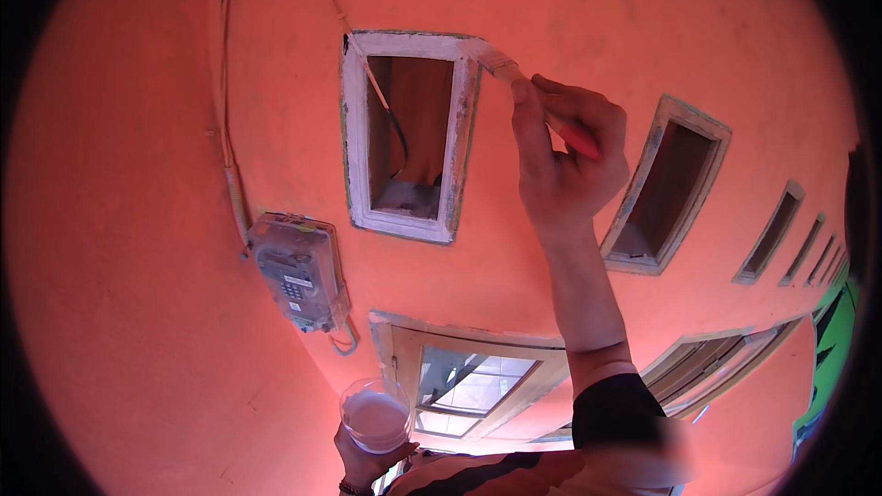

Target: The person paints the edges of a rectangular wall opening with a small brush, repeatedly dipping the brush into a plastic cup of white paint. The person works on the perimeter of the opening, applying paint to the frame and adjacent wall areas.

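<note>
My right hand [575, 158] is raised and grips a flat paintbrush [506, 67] by its handle, whose red end shows between the fingers. The bristles touch the upper right corner of a small window frame [355, 145], coated in whitish paint with worn patches along its right side. Low in the view, my left hand [372, 465] holds a clear plastic cup [376, 420] of pale, whitish paint. A bracelet circles that wrist. Through the frame's opening, a thin cable [372, 79] hangs into the dark recess.
An electricity meter [300, 275] is mounted left on the orange wall [138, 220], below a cable run [224, 83]. More small framed openings [689, 125] line the wall to the right. Below are a larger glazed window [475, 382] and another window [716, 358].
</note>
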A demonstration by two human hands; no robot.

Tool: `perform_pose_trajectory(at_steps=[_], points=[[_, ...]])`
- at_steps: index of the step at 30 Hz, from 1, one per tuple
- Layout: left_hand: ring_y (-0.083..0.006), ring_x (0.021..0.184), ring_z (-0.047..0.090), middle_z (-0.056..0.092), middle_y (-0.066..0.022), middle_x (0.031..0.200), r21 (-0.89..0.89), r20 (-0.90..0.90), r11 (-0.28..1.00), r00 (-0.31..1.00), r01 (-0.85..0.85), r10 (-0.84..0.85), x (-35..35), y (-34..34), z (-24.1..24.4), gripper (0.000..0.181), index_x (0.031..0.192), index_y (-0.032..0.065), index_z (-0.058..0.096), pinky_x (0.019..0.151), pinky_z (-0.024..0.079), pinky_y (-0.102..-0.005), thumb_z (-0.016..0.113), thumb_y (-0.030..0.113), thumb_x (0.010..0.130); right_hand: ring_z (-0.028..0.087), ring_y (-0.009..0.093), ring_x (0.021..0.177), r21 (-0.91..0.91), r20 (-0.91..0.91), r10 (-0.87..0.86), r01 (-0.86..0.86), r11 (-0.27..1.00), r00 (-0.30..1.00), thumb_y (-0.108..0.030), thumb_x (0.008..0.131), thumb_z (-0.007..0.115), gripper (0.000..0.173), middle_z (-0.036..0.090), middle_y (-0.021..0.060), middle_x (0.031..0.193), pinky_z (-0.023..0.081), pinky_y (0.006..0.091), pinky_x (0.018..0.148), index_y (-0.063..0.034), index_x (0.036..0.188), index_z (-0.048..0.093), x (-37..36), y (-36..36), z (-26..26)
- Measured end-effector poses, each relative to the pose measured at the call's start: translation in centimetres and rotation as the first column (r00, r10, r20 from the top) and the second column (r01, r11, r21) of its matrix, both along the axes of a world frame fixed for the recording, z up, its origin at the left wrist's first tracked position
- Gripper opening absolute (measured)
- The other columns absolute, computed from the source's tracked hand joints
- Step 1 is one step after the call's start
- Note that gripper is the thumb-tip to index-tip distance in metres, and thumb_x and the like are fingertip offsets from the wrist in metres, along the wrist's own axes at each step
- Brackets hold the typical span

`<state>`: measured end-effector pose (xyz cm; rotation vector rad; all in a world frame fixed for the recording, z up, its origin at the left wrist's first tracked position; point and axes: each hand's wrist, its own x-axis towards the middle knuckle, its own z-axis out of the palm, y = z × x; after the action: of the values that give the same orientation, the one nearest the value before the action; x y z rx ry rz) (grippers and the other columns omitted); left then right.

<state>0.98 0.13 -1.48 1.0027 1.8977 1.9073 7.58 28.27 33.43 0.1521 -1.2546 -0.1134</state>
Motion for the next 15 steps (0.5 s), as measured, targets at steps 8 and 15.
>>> perform_pose_trajectory(at_steps=[8, 15], points=[[-0.0164, 0.094, 0.07, 0.072, -0.0031, 0.104, 0.028, 0.029, 1.0, 1.0, -0.005, 0.004, 0.06, 0.04, -0.13, 0.088, 0.117, 0.0046, 0.064, 0.084, 0.059, -0.0355, 0.104, 0.042, 0.049, 0.071, 0.011, 0.071, -0.001, 0.042, -0.023, 0.023, 1.0, 0.999, -0.01, 0.087, 0.083, 0.022, 0.074, 0.0077, 0.091, 0.055, 0.0228, 0.062, -0.008, 0.096, 0.063, 0.49, -0.66, -0.11], [-0.0162, 0.094, 0.07, 0.072, -0.0029, 0.103, 0.046, 0.044, 0.999, 0.999, 0.001, -0.003, 0.04, 0.07, 0.03, 0.088, 0.118, 0.0045, 0.064, 0.084, 0.059, -0.0354, 0.104, 0.041, 0.048, 0.07, 0.011, 0.07, -0.055, 0.085, -0.064, 0.069, 0.996, 0.994, -0.01, 0.088, 0.082, 0.023, 0.072, 0.0063, 0.085, 0.054, 0.0234, 0.062, -0.0073, 0.096, 0.061, 0.6, -0.9, -0.26]])
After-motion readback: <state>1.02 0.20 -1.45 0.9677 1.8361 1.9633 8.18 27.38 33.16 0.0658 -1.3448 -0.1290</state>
